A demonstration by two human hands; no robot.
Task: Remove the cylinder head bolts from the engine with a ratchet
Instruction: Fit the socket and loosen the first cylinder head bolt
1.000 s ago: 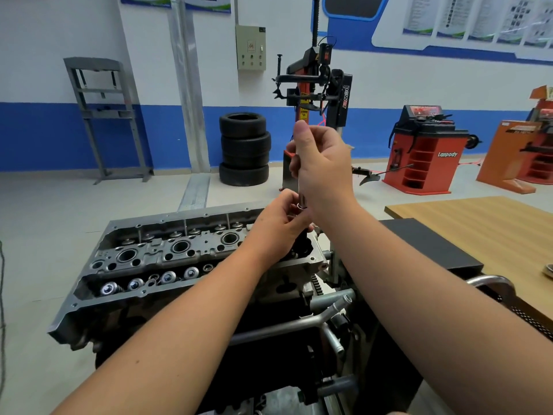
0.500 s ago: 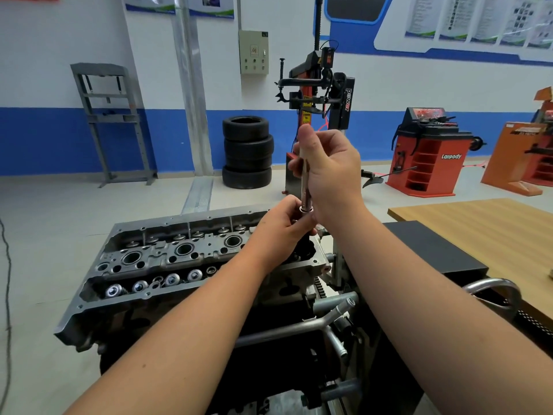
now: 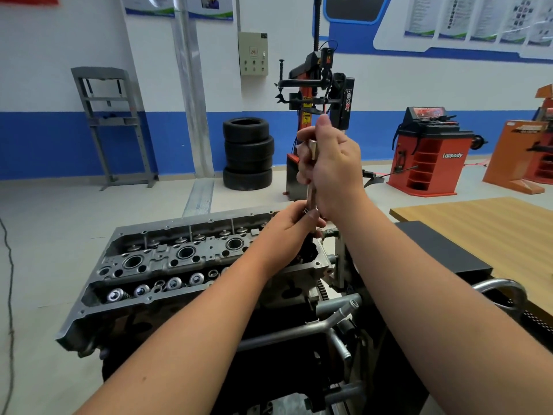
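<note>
Metal ratchet [image 3: 312,187] upright inside right hand [image 3: 335,172].

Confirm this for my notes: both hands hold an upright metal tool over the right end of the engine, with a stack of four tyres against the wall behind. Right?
Not quite. The head view shows three tyres in the stack, not four. The rest stands: the right hand grips the upright metal tool up high, the left hand holds it lower down, over the right end of the engine.
</note>
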